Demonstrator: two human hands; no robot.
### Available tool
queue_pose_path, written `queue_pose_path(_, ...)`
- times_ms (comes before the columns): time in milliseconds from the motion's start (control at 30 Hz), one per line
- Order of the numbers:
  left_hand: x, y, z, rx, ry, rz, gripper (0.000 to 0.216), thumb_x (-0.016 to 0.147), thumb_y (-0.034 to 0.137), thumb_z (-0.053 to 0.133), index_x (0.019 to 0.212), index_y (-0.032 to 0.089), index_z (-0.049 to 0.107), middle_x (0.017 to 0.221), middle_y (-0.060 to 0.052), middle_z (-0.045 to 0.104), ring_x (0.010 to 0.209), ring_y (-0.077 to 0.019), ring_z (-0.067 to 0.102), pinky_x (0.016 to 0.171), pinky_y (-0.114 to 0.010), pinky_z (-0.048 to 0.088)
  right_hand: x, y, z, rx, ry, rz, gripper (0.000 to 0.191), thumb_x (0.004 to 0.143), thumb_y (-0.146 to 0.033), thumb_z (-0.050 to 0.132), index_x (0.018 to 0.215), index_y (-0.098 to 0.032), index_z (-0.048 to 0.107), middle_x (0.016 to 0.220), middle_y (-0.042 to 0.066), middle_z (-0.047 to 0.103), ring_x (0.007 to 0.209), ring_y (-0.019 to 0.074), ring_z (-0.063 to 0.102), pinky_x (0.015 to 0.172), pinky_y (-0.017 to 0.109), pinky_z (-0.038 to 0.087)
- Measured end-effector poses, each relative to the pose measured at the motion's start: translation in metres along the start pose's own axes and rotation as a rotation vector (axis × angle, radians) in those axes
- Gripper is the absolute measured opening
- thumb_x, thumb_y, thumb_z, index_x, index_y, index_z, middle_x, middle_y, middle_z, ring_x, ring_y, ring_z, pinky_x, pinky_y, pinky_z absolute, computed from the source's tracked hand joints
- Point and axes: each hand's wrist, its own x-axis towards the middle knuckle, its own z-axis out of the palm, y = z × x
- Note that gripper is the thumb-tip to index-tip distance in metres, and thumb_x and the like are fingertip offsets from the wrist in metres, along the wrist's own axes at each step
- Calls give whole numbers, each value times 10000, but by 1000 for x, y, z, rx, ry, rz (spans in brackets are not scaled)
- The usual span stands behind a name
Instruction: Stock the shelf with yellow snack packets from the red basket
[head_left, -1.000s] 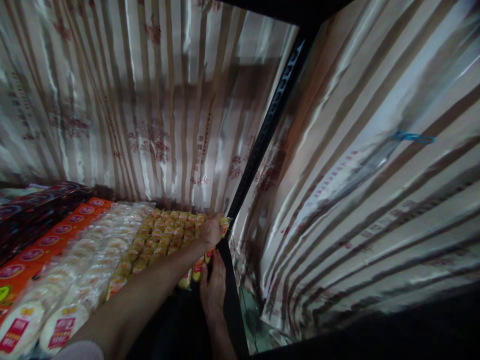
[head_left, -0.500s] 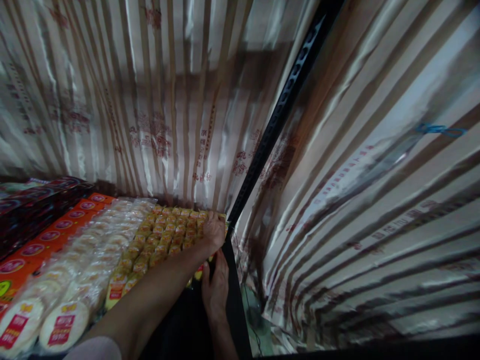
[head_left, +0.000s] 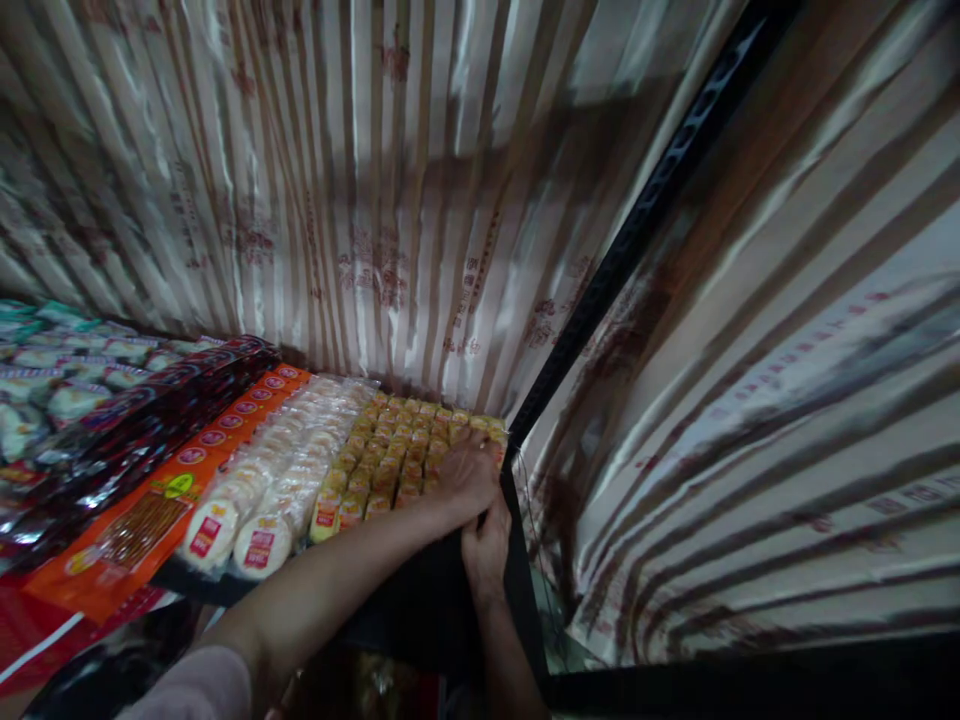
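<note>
Small yellow wrapped snack packets stand in close rows on a black shelf. At the right end of these rows, my left hand bends over the packets from above, its fingers curled down on one. My right hand is just below it at the near right end, fingers bent upward and partly covered by the left hand. What the right fingers hold is hidden. My left forearm crosses in front of the nearest packets.
Left of the packets lie clear-wrapped round white crackers, orange snack bags, dark shiny packages and green-white packets. A black slotted post rises at the shelf's right corner. Striped curtain sheeting hangs behind and to the right.
The view has swung left, so more goods show on that side. My right hand has come up closer against my left hand, which stays at the right end of the packets.
</note>
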Motion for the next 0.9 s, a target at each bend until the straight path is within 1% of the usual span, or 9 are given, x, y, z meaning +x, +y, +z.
queue_pose_path(100, -52, -17, -27, 69, 9, -5, 282, 808, 131, 408, 920, 244, 641, 958, -62, 595, 1002, -231, 487, 865, -327, 433, 1, -12, -9, 5, 40, -72, 506, 873, -394, 313, 1273, -102, 418, 1304, 172, 457, 1232, 263, 374, 977, 475, 332)
queue_pose_path(200, -103, -43, -47, 129, 46, -102, 283, 825, 124, 377, 917, 211, 630, 991, -71, 580, 978, -221, 500, 844, -328, 442, -2, -38, -20, 28, 33, -129, 399, 877, -357, 356, 1161, -136, 528, 1150, 136, 580, 1089, 230, 494, 928, 427, 384)
queue_pose_path(300, -141, -63, -55, 140, 30, -226, 292, 849, 137, 338, 969, 187, 600, 989, -84, 558, 945, -195, 526, 842, -305, 452, -11, -74, -24, 74, -138, -166, 314, 882, -335, 372, 1018, -177, 606, 967, 92, 653, 899, 187, 581, 811, 333, 452)
queue_pose_path(367, -157, -69, -56, 108, -3, -280, 314, 863, 139, 305, 1023, 186, 571, 1012, -81, 550, 917, -172, 547, 829, -282, 463, -22, -97, -22, 61, -272, -187, 290, 881, -314, 370, 979, -198, 617, 931, 73, 662, 859, 174, 600, 773, 299, 461)
queue_pose_path(433, -167, -69, -53, 70, -31, -308, 336, 866, 132, 289, 1084, 190, 538, 1072, -80, 541, 939, -162, 555, 841, -278, 466, -34, -114, -16, 5, -364, -152, 268, 871, -294, 374, 963, -213, 612, 897, 56, 669, 801, 172, 619, 719, 281, 468)
queue_pose_path(500, -173, -67, -49, 42, -39, -326, 360, 853, 112, 292, 1131, 185, 508, 1149, -84, 520, 1011, -164, 542, 890, -289, 452, -46, -124, -7, -58, -407, -94, 231, 846, -288, 406, 937, -219, 607, 851, 48, 672, 732, 177, 628, 656, 274, 468)
queue_pose_path(667, -182, -68, -34, 2, -25, -392, 422, 801, 77, 314, 1187, 115, 481, 1276, -128, 452, 1170, -194, 463, 1009, -324, 378, -64, -126, 9, -64, -369, -13, 252, 760, -227, 458, 970, -189, 592, 874, 67, 664, 697, 185, 622, 614, 276, 469)
queue_pose_path(767, -185, -73, -28, -48, 21, -402, 441, 784, 82, 321, 1198, 93, 472, 1297, -140, 434, 1198, -207, 440, 1023, -345, 366, -65, -126, 10, 16, -356, 72, 268, 737, -236, 494, 981, -177, 589, 816, 48, 650, 660, 166, 606, 614, 264, 470)
queue_pose_path(900, -185, -77, -25, -153, 156, -414, 458, 797, 131, 328, 1246, 111, 416, 1291, -133, 444, 1208, -202, 432, 1017, -371, 371, -62, -129, 3, 151, -365, 114, 203, 737, -253, 527, 908, -184, 614, 785, 28, 633, 635, 141, 585, 623, 247, 467)
